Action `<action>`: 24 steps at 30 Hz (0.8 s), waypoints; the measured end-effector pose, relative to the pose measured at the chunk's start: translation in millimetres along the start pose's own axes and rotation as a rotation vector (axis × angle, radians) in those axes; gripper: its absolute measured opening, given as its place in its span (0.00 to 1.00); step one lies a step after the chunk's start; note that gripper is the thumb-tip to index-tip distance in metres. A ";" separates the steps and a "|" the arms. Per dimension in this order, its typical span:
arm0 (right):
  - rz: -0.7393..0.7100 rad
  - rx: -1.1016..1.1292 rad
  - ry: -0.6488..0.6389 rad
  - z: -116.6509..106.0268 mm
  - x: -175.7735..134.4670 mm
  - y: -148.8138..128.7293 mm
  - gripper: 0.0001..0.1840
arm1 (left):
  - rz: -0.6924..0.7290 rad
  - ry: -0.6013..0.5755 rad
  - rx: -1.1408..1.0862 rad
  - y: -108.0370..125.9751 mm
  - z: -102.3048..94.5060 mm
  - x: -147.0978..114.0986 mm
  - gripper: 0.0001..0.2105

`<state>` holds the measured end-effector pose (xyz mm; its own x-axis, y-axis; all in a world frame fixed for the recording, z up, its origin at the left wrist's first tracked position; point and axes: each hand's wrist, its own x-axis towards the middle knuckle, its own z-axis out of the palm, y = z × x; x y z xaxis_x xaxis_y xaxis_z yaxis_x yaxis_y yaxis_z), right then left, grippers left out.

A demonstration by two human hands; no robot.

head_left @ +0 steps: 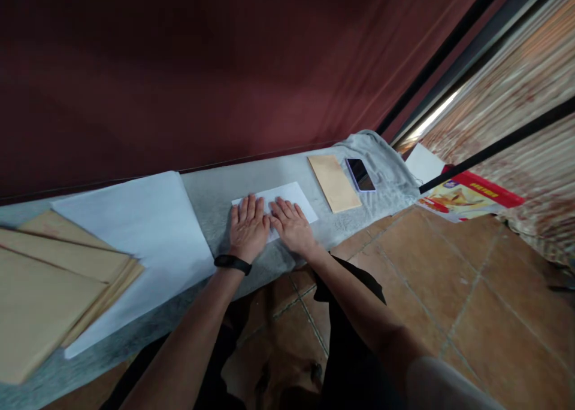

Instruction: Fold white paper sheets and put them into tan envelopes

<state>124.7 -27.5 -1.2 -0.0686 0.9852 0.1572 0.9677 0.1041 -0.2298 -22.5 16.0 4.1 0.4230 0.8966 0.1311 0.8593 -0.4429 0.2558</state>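
Fingers of the left hand and right hand: extended, palms down, grasping nothing, pressed side by side on one small white paper, which lies flat on a long table covered in grey cloth. To its right, one tan envelope, then one dark-screened phone; to its left, large white sheets, partly under a stack of brown paper pieces. Beyond: one black wristband on the left wrist, dark red wall behind, brown tiled floor below, one red-and-yellow printed carton at far right.
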 end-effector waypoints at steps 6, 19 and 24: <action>0.144 -0.032 0.039 -1.4 12.6 32.5 0.32 | -0.103 0.061 -0.045 -2.9 1.8 11.6 0.30; 0.046 0.028 -0.043 -13.5 8.9 18.5 0.29 | 0.019 -0.004 -0.101 28.7 -2.0 -16.3 0.29; 0.048 -0.008 -0.057 -12.4 11.9 14.4 0.29 | 0.023 -0.006 -0.075 18.9 0.6 -14.3 0.29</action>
<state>140.9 -15.9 9.3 -0.0358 0.9952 0.0910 0.9722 0.0558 -0.2275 -12.1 -5.2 6.5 0.4445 0.8859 0.1326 0.8253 -0.4626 0.3238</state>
